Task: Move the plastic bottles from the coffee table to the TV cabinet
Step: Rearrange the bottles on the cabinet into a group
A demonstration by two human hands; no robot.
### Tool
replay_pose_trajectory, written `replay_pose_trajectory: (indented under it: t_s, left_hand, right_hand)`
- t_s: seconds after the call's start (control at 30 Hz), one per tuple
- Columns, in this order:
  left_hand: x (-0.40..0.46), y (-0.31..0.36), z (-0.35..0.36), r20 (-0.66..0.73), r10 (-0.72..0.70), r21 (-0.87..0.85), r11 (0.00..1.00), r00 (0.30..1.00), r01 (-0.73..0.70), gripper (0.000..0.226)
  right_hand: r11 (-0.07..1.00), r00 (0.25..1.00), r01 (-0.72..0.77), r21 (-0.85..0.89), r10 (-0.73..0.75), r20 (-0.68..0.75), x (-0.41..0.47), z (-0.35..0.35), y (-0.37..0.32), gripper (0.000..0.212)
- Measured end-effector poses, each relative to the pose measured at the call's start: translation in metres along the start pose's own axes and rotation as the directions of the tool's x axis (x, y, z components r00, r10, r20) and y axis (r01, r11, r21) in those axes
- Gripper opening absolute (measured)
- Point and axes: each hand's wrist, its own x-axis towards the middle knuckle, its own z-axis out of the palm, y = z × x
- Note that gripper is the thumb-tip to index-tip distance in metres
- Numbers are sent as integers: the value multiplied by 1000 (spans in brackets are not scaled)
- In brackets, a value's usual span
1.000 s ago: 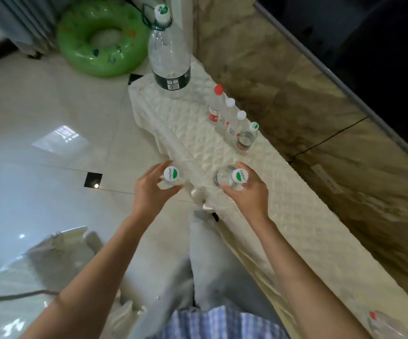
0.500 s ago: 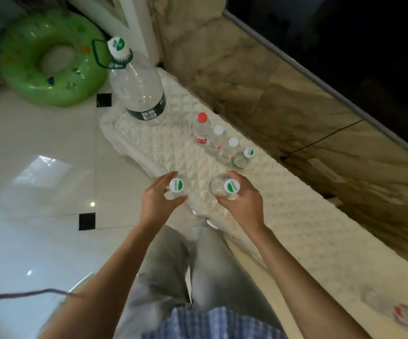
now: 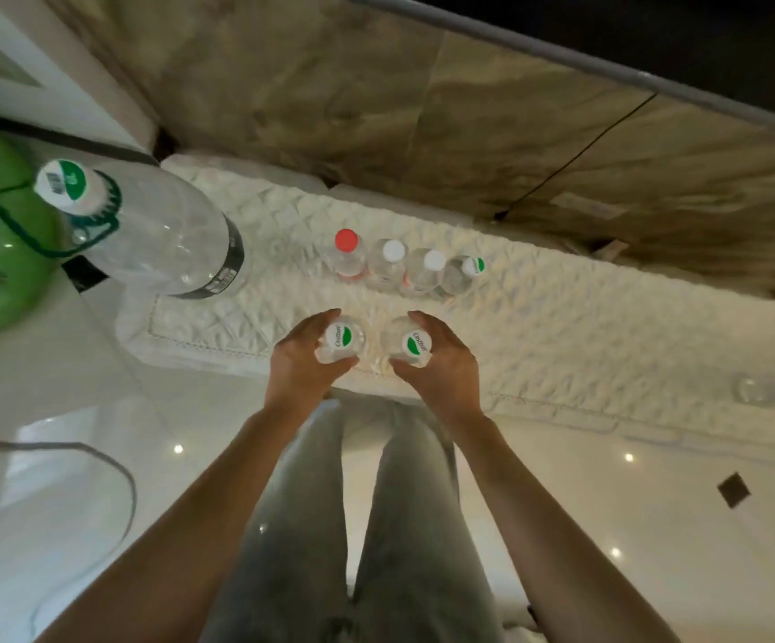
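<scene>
Two small bottles are being set down on the quilted TV cabinet top (image 3: 562, 327).

Nearer its front edge than the four-bottle row (image 3: 411, 269), the left bottle (image 3: 340, 343) is gripped by curled left hand (image 3: 299, 364) fingers, the right bottle (image 3: 406, 348) by the right hand (image 3: 445, 368), presumably to keep both upright when set down.

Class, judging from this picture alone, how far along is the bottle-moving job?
Done: a row of four small bottles and a large jug stand on the quilted cabinet top. In hand: the left hand and right hand each grip one bottle over the front edge. Left: setting both down; the coffee table is out of view.
</scene>
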Motion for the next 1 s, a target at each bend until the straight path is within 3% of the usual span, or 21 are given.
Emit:
replay_pose_trajectory:
  t_s: [0.13, 0.5, 1.0]
  left_hand:
    - [25, -35, 8, 37, 60, 7, 998, 998, -60, 63]
    - [84, -76, 38, 31, 166, 4, 986, 986, -166, 66]
    - [87, -105, 52, 29, 227, -100, 970, 973, -223, 70]
  right_hand:
    - [995, 994, -96, -3, 96, -60, 14, 35, 5, 64]
    - [993, 977, -111, -51, 100, -187, 55, 103, 24, 64]
    - [990, 955, -113, 84, 131, -267, 47, 122, 34, 67]
